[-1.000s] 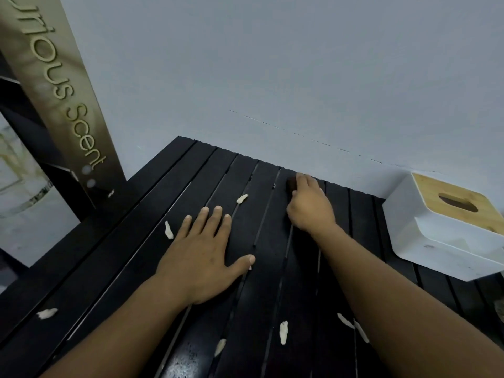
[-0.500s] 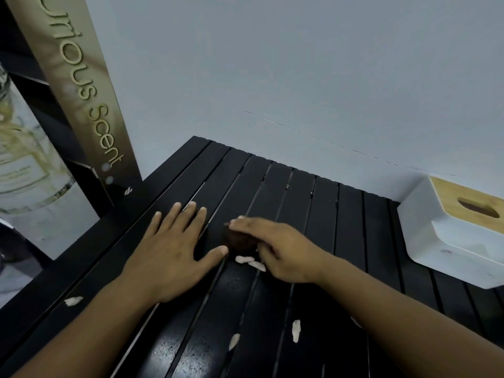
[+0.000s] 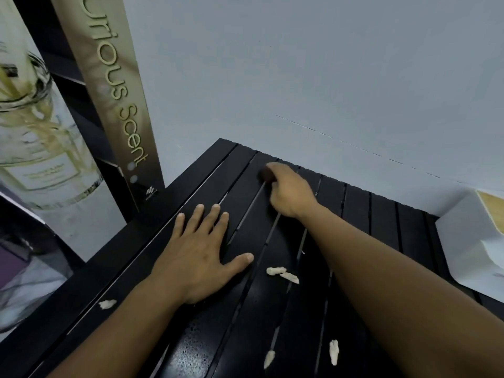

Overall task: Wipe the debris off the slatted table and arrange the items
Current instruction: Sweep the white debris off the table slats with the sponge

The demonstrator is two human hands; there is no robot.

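A black slatted table [image 3: 381, 214] stands with its far edge against a grey wall [image 3: 327, 77]. Pale debris is scattered across the slats. A clump of two scraps [image 3: 282, 274], touching one another, lies near the middle, between the person's forearms. A single scrap [image 3: 107, 304] sits by the table's left edge, just beside the left forearm. Two further bits, a slim scrap [image 3: 269, 358] and a broader scrap [image 3: 333, 351], lie at the near end.

The right hand [image 3: 289, 192] reaches to the far edge of the table, its fingers curled round a small dark brown object [image 3: 266, 174] on the slats. What that object is cannot be told.

The left hand [image 3: 196, 255] rests palm down on the slats, fingers straight and spread, thumb out to the side, holding nothing.

At the right, partly cut off by the frame, a white tissue box [image 3: 469, 241] with a light wooden top sits on the table. At the left, a tall banner [image 3: 117, 91] lettered "urious Scent" rises by the table's far left corner.
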